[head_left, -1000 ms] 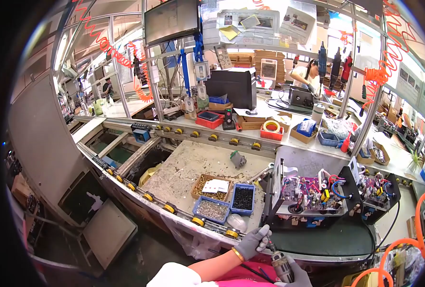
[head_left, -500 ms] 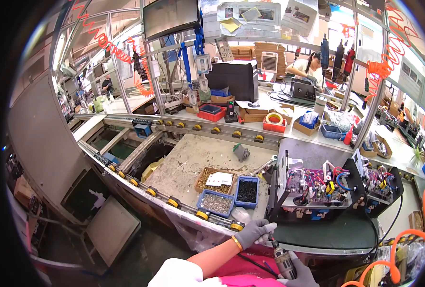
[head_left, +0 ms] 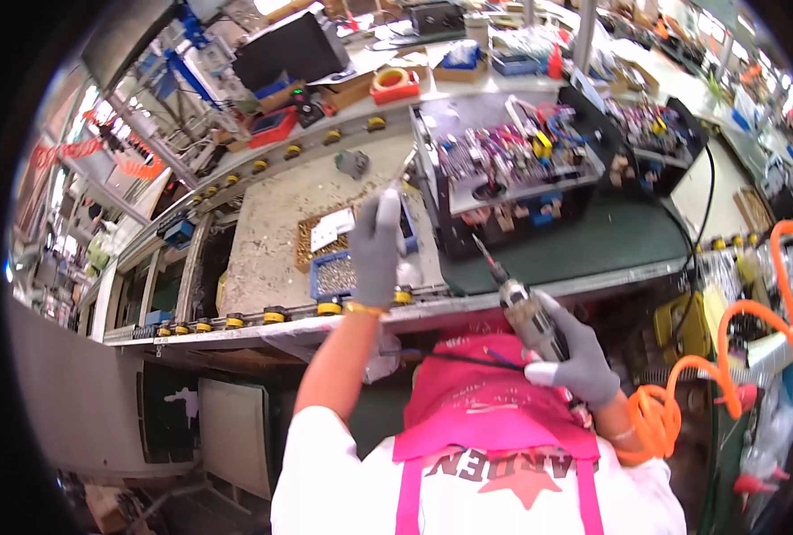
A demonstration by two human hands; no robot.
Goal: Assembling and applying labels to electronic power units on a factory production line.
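Note:
My right hand [head_left: 583,361], in a grey glove, is wrapped round an electric screwdriver [head_left: 532,321]. The bit points up and left toward an open black chassis [head_left: 521,169] with wired circuit boards. My left hand [head_left: 377,259], also gloved, is stretched out over the small parts trays, fingers extended and slightly blurred. Beside it are a blue tray of silver screws [head_left: 332,275] and a cardboard box of brass-coloured parts [head_left: 305,245] with white paper on top. Another blue tray, of black parts [head_left: 409,230], is mostly hidden behind that hand.
A second chassis [head_left: 655,134] stands to the right, with a black cable hanging by it. An orange coiled air hose [head_left: 726,312] loops beside my right arm. Yellow rollers [head_left: 328,307] line the bench edge. A grey lump [head_left: 352,162] lies farther back.
My left hand has left the screwdriver's tip and moved out over the trays. The screwdriver, still in my right hand, now tilts with its bit toward the chassis. The head view has turned downward.

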